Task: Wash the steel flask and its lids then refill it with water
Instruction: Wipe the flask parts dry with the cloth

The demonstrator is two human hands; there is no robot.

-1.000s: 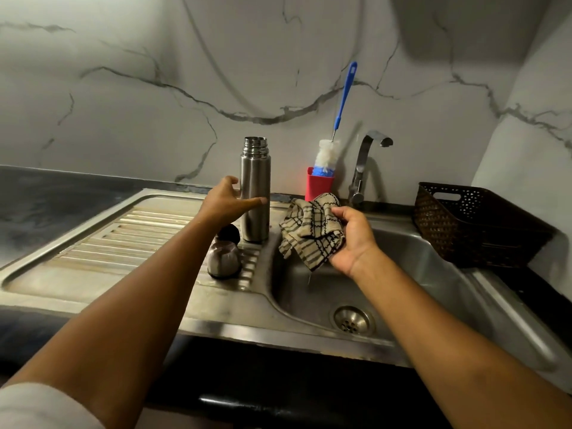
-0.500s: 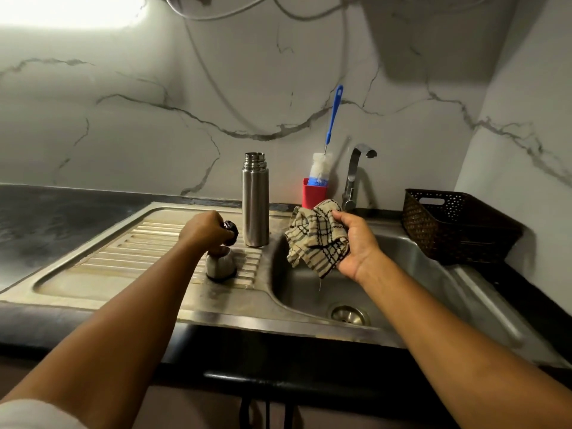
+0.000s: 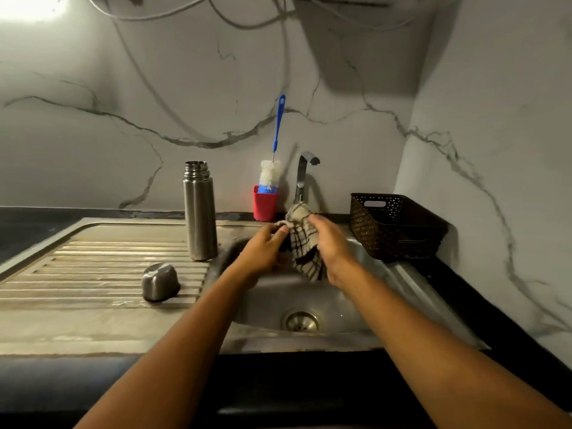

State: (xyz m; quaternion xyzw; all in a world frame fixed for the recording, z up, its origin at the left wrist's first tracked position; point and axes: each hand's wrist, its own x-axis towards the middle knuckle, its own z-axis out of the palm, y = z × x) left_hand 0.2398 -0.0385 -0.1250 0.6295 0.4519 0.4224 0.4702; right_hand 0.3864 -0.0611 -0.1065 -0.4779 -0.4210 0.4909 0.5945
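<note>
Both hands meet over the steel sink basin (image 3: 356, 308), gripping a beige cloth with dark checks (image 3: 305, 239). The left hand (image 3: 263, 252) pinches the cloth's upper corner and seems to clasp something dark beneath it, too hidden to identify. The right hand (image 3: 329, 243) is closed around the cloth's bulk. The tall cylindrical steel flask (image 3: 199, 212) stands upright and uncapped on the ribbed draining board (image 3: 93, 274), just left of the basin. Its domed steel lid (image 3: 160, 282) rests nearer, apart from it.
</note>
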